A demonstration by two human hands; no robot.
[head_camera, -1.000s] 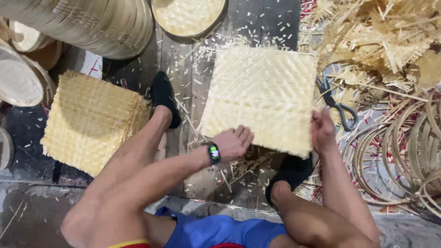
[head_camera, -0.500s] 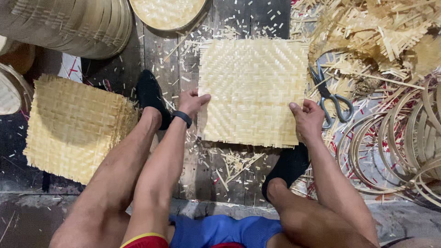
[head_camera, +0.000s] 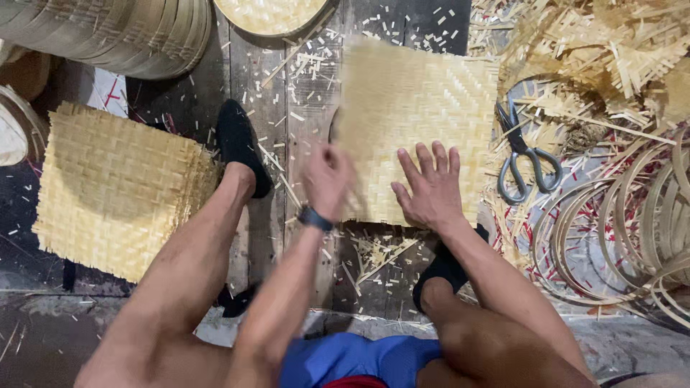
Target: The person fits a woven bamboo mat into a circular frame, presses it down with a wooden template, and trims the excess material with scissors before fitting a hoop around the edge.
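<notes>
Right hand (head_camera: 431, 188) lies flat, fingers spread, pinning the square pale woven bamboo mat (head_camera: 417, 122) to the floor. Left hand (head_camera: 327, 176) blurred at the mat's edge; grip unreadable.

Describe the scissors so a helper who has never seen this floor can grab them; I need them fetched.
Start at the square woven mat under the person's right hand. Just past its right edge, before the coiled strip hoops, lie the scissors with blades pointing away. They are the only grey metal thing among pale straw-coloured strips.

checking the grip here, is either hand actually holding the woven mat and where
Neither grasps it. The right hand lies flat, fingers spread, on the woven mat near its lower edge; the blurred left hand is at its lower left edge.
</notes>
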